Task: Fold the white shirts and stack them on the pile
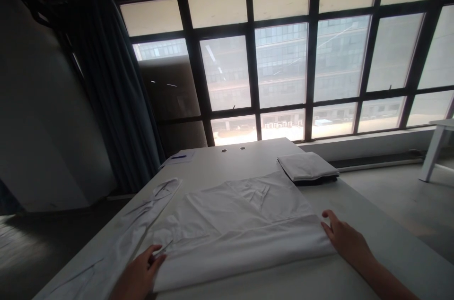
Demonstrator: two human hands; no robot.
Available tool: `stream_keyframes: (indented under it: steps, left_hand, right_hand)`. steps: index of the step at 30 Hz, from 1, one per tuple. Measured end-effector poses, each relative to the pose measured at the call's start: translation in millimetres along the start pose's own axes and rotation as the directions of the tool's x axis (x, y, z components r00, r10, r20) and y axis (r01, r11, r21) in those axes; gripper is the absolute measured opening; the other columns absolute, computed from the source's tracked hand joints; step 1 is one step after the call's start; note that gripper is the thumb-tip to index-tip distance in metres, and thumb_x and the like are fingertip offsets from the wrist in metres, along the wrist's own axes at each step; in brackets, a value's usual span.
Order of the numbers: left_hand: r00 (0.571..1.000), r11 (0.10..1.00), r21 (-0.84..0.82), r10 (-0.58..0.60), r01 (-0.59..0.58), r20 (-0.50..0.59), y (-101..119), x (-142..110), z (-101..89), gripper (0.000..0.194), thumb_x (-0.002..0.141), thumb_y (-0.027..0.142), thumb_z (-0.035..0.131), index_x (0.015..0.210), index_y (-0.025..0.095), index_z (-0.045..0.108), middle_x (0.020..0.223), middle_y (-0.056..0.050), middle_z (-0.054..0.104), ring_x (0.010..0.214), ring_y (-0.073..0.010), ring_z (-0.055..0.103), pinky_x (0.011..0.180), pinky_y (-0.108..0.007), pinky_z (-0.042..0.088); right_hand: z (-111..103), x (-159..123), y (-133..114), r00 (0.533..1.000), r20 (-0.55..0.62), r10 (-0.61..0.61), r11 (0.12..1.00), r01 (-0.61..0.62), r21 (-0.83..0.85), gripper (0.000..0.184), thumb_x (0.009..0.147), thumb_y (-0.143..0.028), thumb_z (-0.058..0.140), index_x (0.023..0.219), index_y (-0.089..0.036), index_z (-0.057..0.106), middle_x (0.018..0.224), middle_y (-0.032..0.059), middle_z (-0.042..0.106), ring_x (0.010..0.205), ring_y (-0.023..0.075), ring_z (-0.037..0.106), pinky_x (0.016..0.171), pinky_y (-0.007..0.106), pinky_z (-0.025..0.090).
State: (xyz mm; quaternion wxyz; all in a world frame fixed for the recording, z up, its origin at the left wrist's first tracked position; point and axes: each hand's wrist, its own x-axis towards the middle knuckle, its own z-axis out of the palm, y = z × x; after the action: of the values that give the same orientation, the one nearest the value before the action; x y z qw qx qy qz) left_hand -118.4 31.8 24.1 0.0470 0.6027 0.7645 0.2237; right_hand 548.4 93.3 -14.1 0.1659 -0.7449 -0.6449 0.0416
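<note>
A white garment [234, 210] is spread on a white table, its near side folded over into a long, fairly flat band. At the band's left end, my left hand [140, 271] has its thumb and fingers closed on the fabric edge. My right hand [345, 238] is by the right end of the band. Its thumb and forefinger are apart, with the thumb beside the cloth edge, and its other fingers are mostly hidden. Loose creases run across the far part of the garment.
Another crumpled white garment [120, 238] lies along the table's left side. A folded stack of white and dark cloth [307, 167] is at the right edge. A pen [178, 157] rests on paper at the far left. Large windows stand beyond the table [209, 160], with a dark curtain [117, 87] at left.
</note>
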Motion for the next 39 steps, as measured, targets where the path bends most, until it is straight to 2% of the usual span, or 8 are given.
stream_keyframes:
  steps: [6,9,13,20,25,32,37,39]
  left_hand:
    - [0.921,0.941,0.151,0.331,-0.304,-0.205,38.4,-13.1,7.8,0.039,0.095,0.048,0.05,0.113,0.022,0.072,0.115,-0.011,0.074,0.109,-0.0293,0.067,0.103,-0.042,0.049]
    - [0.823,0.823,0.179,0.56,-0.539,-0.094,81.2,-29.4,26.0,0.037,0.1,0.045,0.051,0.128,0.029,0.069,0.133,-0.008,0.069,0.123,-0.027,0.063,0.108,-0.039,0.048]
    - [0.629,0.597,0.231,0.77,-0.769,0.106,111.6,-42.1,54.4,0.066,0.097,0.061,0.053,0.157,0.038,0.035,0.162,0.0,0.041,0.146,-0.0281,0.043,0.117,-0.041,0.04]
    - [0.771,0.726,0.261,0.605,-0.637,0.2,87.5,-35.1,73.6,0.067,0.099,0.067,0.044,0.158,0.046,0.021,0.165,0.005,0.029,0.15,-0.0289,0.037,0.121,-0.046,0.035]
    - [0.857,0.85,0.221,0.398,-0.479,0.326,92.9,-39.8,61.8,0.072,0.095,0.073,0.04,0.157,0.04,0.026,0.166,0.0,0.023,0.153,-0.0345,0.026,0.123,-0.057,0.029]
    - [0.847,0.887,0.126,0.371,-0.445,0.381,145.4,-21.2,31.7,0.07,0.088,0.052,0.063,0.152,0.028,0.048,0.157,-0.009,0.048,0.144,-0.0323,0.045,0.119,-0.05,0.039]
    - [0.769,0.796,-0.061,0.599,-0.603,0.222,196.5,-13.5,51.8,0.042,0.094,0.036,0.057,0.135,0.03,0.062,0.14,-0.009,0.063,0.128,-0.0272,0.059,0.111,-0.044,0.046]
    - [0.778,0.801,-0.084,0.596,-0.593,0.198,206.7,-12.5,65.0,0.033,0.097,0.028,0.051,0.126,0.03,0.067,0.123,-0.008,0.069,0.115,-0.0245,0.063,0.104,-0.04,0.049]
  right_hand:
    - [0.3,-2.7,-0.7,1.0,0.0,-0.009,1.0,0.009,0.029,0.034,0.098,-0.042,0.037,0.117,-0.022,0.056,0.082,0.0087,0.072,0.078,0.0276,0.072,0.063,0.031,0.038]
    - [-0.2,-5.1,-1.9,1.0,-0.008,-0.012,0.999,0.013,0.034,0.034,0.096,-0.035,0.037,0.123,-0.022,0.053,0.086,0.0086,0.073,0.08,0.0271,0.072,0.064,0.031,0.039]
    - [4.4,-6.9,-0.1,0.998,0.012,-0.06,0.997,0.059,0.041,0.034,0.097,-0.029,0.032,0.124,-0.023,0.052,0.102,0.0102,0.074,0.09,0.0279,0.072,0.069,0.034,0.043]
    - [12.3,-3.8,5.4,0.995,-0.004,-0.095,0.992,0.095,0.078,0.034,0.099,-0.032,0.032,0.122,-0.024,0.056,0.12,0.0113,0.072,0.099,0.0279,0.072,0.076,0.036,0.047]
    - [5.3,-4.3,4.3,0.995,0.024,-0.092,0.993,0.09,0.075,0.029,0.098,-0.035,0.034,0.11,-0.026,0.059,0.104,0.0081,0.074,0.09,0.0254,0.072,0.072,0.034,0.045]
    - [1.1,-8.7,-4.1,0.998,-0.006,-0.064,0.997,0.064,0.053,0.024,0.098,-0.039,0.038,0.106,-0.027,0.058,0.089,0.005,0.073,0.082,0.0243,0.072,0.065,0.031,0.04]
    - [1.8,-7.4,-4.3,0.997,-0.011,-0.08,0.995,0.08,0.058,0.022,0.099,-0.036,0.039,0.104,-0.028,0.059,0.091,0.0036,0.074,0.082,0.0232,0.072,0.065,0.029,0.038]
    - [1.1,-7.7,-4.3,0.997,-0.011,-0.082,0.995,0.082,0.059,0.022,0.099,-0.036,0.04,0.102,-0.028,0.059,0.09,0.0031,0.074,0.083,0.0228,0.072,0.065,0.029,0.038]
